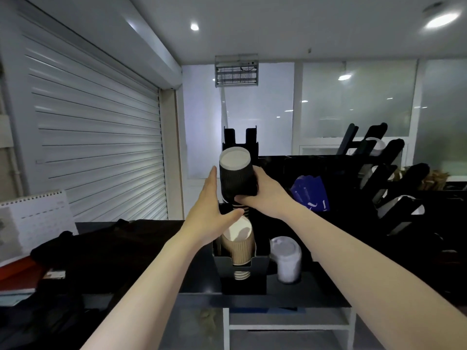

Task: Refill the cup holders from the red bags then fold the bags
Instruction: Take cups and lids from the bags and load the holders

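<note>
Above the holder, the right hand grips the cup stack, tilted base-up with rims toward the holder, while the straight-fingered left hand flanks it.

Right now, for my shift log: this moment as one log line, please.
right hand: grips black cups | left hand: open beside them | brown cups: in cup holder

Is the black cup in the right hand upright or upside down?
Upside down. The black cup shows its closed white base on top and widens downward, where the right hand grips it.
</note>
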Demonstrator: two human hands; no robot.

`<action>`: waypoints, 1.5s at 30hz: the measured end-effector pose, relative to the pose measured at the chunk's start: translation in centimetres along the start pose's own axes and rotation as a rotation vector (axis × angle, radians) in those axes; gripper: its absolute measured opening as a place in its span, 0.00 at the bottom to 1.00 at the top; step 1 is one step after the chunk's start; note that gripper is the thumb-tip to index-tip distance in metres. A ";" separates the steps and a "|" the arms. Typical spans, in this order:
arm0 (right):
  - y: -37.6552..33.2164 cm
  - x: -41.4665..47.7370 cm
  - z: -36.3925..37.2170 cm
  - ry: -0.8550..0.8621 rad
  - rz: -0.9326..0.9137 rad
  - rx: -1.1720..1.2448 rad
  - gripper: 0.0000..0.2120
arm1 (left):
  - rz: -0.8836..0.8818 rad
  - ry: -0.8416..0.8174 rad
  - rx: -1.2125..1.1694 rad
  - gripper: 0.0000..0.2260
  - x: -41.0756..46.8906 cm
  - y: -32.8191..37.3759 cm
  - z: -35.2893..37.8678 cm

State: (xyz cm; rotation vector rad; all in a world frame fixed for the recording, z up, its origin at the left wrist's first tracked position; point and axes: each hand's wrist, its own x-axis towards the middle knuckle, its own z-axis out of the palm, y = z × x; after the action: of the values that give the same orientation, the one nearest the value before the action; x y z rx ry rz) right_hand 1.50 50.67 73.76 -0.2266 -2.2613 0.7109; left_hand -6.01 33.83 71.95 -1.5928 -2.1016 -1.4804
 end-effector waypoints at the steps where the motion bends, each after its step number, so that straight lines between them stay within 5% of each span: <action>1: -0.4 0.1 -0.1 0.010 -0.021 0.009 0.42 | 0.016 -0.019 -0.020 0.44 0.2 0.1 0.0; 6: -1.4 0.4 -0.8 0.101 -0.117 0.168 0.49 | -0.040 -0.104 0.041 0.43 1.1 -0.6 0.5; 18: -0.8 1.8 -1.3 0.226 -0.054 0.101 0.37 | -0.173 -0.125 0.093 0.30 0.9 -1.8 0.8; 27: 1.4 0.9 1.1 -0.097 -0.068 -0.279 0.38 | -0.192 -0.125 0.040 0.37 0.7 -1.9 0.9; 32: 1.2 0.8 0.5 -0.128 -0.016 -0.496 0.33 | -0.192 -0.142 0.023 0.34 0.2 -2.0 1.2; 38: 0.9 -3.3 -0.2 -0.032 -0.061 -0.228 0.36 | -0.093 -0.156 0.085 0.31 -1.8 -1.4 1.2; 45: -1.3 -10.4 -1.7 -0.019 -0.133 -0.251 0.30 | 0.135 -0.077 0.224 0.30 -5.2 0.9 0.9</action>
State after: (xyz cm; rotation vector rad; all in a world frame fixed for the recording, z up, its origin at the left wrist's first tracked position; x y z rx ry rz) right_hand 10.18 46.60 69.15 -0.1868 -2.3564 0.3606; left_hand -2.65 30.96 68.94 -1.6906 -2.0678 -1.1157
